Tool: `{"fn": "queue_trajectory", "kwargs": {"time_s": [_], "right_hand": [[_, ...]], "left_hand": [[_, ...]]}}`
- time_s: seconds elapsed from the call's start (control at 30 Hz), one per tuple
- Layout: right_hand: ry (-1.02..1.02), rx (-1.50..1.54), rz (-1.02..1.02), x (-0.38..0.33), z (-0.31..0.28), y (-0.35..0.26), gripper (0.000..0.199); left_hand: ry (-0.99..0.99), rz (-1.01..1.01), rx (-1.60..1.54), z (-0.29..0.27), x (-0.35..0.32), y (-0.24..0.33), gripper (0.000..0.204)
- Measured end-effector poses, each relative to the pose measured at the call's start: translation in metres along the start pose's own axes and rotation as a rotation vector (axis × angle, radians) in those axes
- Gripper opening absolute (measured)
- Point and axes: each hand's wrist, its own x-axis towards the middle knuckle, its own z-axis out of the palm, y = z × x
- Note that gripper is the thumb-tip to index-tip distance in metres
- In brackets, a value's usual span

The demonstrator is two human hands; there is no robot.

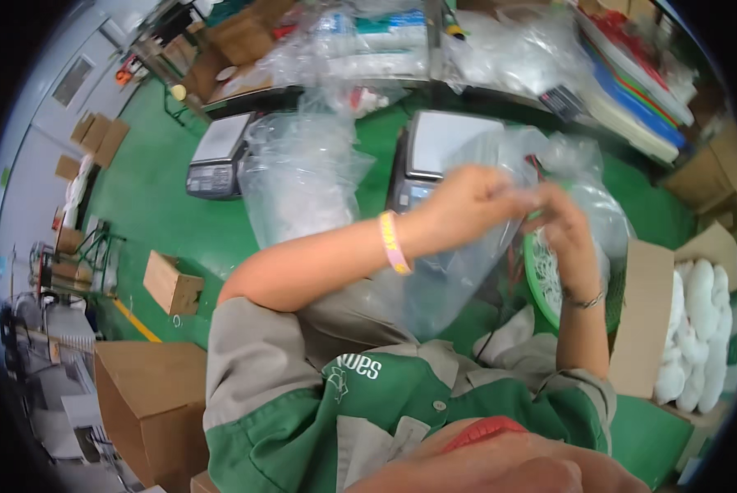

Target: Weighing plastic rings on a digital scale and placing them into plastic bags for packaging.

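My left hand point(467, 205), with a pink wristband at the wrist, pinches the top edge of a clear plastic bag point(459, 271) held up in front of me. My right hand point(569, 234), wearing a thin bracelet, grips the same bag edge just to the right, fingers close to the left hand's. The bag hangs down over my chest. Behind it stands a digital scale point(434, 148) on the green table point(163, 189). A green basket point(541, 279) with white pieces sits under my right hand.
A second scale point(216, 156) and a puffed clear bag point(303, 177) stand at the left. A cardboard box point(688, 320) of white bagged pieces is at the right. A small wooden block point(171, 283) and a brown carton point(151, 407) lie lower left. Stacked bags and coloured sheets fill the back.
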Motion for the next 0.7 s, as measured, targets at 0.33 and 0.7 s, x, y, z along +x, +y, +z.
{"fn": "queue_trajectory", "kwargs": {"time_s": [0.33, 0.7], "right_hand": [[0.415, -0.9, -0.261, 0.005, -0.044, 0.044, 0.016], [-0.956, -0.922, 0.028, -0.035, 0.008, 0.06, 0.012]], "left_hand": [[0.123, -0.2, -0.275, -0.028, 0.004, 0.006, 0.037], [0.151, 0.107, 0.661, -0.042, 0.003, -0.022, 0.023]]}}
